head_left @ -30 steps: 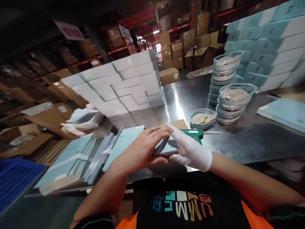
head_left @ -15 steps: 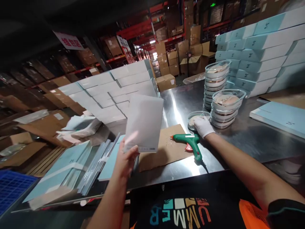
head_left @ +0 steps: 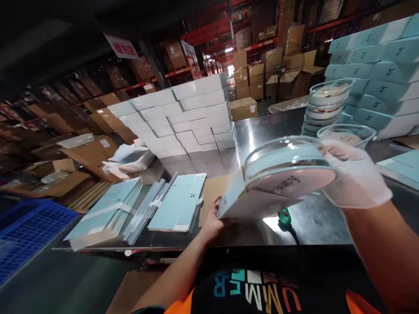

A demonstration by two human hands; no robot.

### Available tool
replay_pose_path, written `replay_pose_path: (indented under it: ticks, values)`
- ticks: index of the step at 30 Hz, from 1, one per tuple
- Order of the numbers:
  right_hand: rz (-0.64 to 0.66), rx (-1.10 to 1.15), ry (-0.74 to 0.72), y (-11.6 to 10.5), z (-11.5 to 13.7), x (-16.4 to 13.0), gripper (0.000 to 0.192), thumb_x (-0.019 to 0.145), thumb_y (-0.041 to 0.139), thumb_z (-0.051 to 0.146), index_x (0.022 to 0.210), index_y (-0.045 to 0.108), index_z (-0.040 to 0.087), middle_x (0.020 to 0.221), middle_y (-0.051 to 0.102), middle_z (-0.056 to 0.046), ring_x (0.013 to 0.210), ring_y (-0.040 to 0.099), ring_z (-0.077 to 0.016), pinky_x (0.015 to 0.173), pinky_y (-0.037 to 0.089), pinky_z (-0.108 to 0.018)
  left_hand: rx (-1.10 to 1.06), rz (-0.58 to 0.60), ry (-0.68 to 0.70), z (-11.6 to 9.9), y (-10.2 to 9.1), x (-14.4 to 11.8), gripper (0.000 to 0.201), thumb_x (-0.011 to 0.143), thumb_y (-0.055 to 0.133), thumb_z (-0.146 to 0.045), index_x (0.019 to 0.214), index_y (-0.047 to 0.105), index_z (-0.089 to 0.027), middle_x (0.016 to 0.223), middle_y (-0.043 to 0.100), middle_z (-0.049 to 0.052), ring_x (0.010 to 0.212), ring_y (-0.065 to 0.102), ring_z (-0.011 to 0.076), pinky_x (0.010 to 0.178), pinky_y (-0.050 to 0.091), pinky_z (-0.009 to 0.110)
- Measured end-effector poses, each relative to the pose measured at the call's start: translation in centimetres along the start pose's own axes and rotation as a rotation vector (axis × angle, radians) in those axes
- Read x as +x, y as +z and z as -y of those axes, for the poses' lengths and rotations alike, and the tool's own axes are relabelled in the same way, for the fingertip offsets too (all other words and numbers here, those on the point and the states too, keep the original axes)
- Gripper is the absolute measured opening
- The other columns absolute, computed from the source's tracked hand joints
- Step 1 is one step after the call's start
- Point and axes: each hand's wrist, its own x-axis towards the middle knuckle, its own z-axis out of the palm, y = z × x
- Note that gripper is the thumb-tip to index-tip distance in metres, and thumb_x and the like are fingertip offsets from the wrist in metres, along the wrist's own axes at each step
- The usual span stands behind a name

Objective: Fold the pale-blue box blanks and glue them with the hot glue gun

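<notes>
My right hand [head_left: 355, 174], in a white glove, grips the side of a clear oval container [head_left: 284, 152] and holds it tilted up. Its pale pinkish underside with dark lettering faces me. Below and behind it, my bare left hand [head_left: 214, 222] clasps the lower left corner of a white and light-blue box [head_left: 234, 196]. The container overlaps the box, and I cannot tell whether they touch. Under them the handle of a green glue gun [head_left: 284, 216] shows on the metal table; its front part is hidden. A cardboard sheet [head_left: 211, 192] lies partly covered behind my left hand.
Stacked clear containers [head_left: 327, 104] stand at the back right, beside piled light-blue boxes [head_left: 376, 91]. White boxes [head_left: 193, 113] form a wall behind. On the left lie a light-blue panel [head_left: 178, 203], clear plastic strips [head_left: 147, 209], bundled panels [head_left: 104, 213] and a blue crate [head_left: 32, 235].
My right hand has lifted the oval container off the table and brought it left, up to the box. My left hand has turned the box and moved it right, over the glue gun.
</notes>
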Motion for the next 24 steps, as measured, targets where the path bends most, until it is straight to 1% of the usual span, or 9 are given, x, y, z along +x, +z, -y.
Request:
replay_pose_path:
  ticks: [2,5,7,10,12,15,17,20,24]
  values:
    - [0.159,-0.094,0.051,1.4,-0.3,-0.8,0.051,0.076,0.087,0.079,0.092,0.082,0.031,0.102,0.081,-0.005,0.107,0.077,-0.0355,0.102,0.063,-0.057,0.070,0.058,0.010,1.1,0.4,-0.1,0.105,0.044,0.109,-0.031,0.134,0.058,-0.024,0.128,0.070,0.011,0.114,0.072,0.0311,0.098,0.060,0.042]
    - [0.284,-0.259,-0.021,2.5,-2.2,-2.0,0.052,0.085,0.086,0.067,0.121,0.082,0.029,0.147,0.074,-0.008,0.149,0.060,-0.0390,0.133,0.039,-0.064,0.321,0.060,0.011,2.6,0.6,-0.2,0.091,0.041,0.110,-0.032,0.118,0.066,-0.018,0.121,0.072,0.014,0.121,0.069,0.0389,0.106,0.058,0.054]
    - [0.257,-0.214,-0.070,2.4,-4.0,-3.4,0.065,0.093,0.080,0.067,0.146,0.069,0.032,0.165,0.060,-0.009,0.156,0.053,-0.0364,0.133,0.039,-0.062,0.405,0.049,0.022,3.1,0.4,-0.3,0.091,0.045,0.109,-0.033,0.123,0.066,-0.016,0.126,0.071,0.017,0.127,0.065,0.0415,0.114,0.053,0.060]
    - [0.231,-0.069,-0.172,2.3,-7.5,-6.7,0.084,0.097,0.069,0.077,0.164,0.049,0.032,0.176,0.046,-0.014,0.158,0.052,-0.0359,0.128,0.049,-0.058,0.313,0.115,0.033,2.9,0.0,-0.7,0.109,0.057,0.105,-0.041,0.149,0.053,-0.019,0.143,0.065,0.020,0.134,0.064,0.0403,0.117,0.052,0.059]
    - [0.238,-0.105,-0.229,2.9,-9.7,-9.2,0.089,0.098,0.069,0.075,0.170,0.042,0.030,0.178,0.041,-0.016,0.159,0.051,-0.0365,0.128,0.048,-0.057,0.273,0.125,0.093,2.1,0.1,-0.9,0.114,0.064,0.102,-0.052,0.158,0.045,-0.021,0.152,0.059,0.023,0.136,0.063,0.0418,0.115,0.054,0.059]
    - [0.196,-0.203,-0.235,4.4,-11.4,-11.4,0.079,0.100,0.069,0.068,0.166,0.050,0.030,0.175,0.045,-0.014,0.162,0.045,-0.0373,0.131,0.043,-0.060,0.312,0.062,0.374,-0.2,0.9,-0.9,0.104,0.066,0.098,-0.068,0.150,0.058,-0.022,0.156,0.057,0.023,0.145,0.056,0.0455,0.120,0.051,0.062]
    - [0.166,-0.198,-0.159,5.6,-11.3,-11.5,0.067,0.099,0.066,0.072,0.151,0.066,0.029,0.168,0.054,-0.013,0.163,0.043,-0.0397,0.132,0.041,-0.062,0.362,0.068,0.555,-1.8,1.8,-0.7,0.079,0.073,0.092,-0.073,0.129,0.073,-0.022,0.140,0.068,0.020,0.144,0.057,0.0441,0.122,0.049,0.061]
    - [0.070,-0.156,0.049,7.3,-10.5,-10.5,0.053,0.099,0.063,0.067,0.130,0.075,0.026,0.148,0.070,-0.014,0.149,0.059,-0.0395,0.124,0.050,-0.059,0.379,0.056,0.662,-3.3,3.1,-0.6,0.058,0.089,0.076,-0.077,0.103,0.078,-0.020,0.116,0.072,0.015,0.125,0.067,0.0378,0.111,0.057,0.053]
    - [-0.136,-0.181,0.092,8.8,-10.1,-9.1,0.046,0.089,0.067,0.040,0.132,0.064,0.026,0.136,0.074,-0.012,0.127,0.070,-0.0322,0.113,0.058,-0.051,0.279,-0.044,0.762,-2.9,3.3,-0.6,0.075,0.085,0.080,-0.079,0.135,0.068,-0.024,0.136,0.067,0.017,0.127,0.066,0.0359,0.108,0.057,0.049]
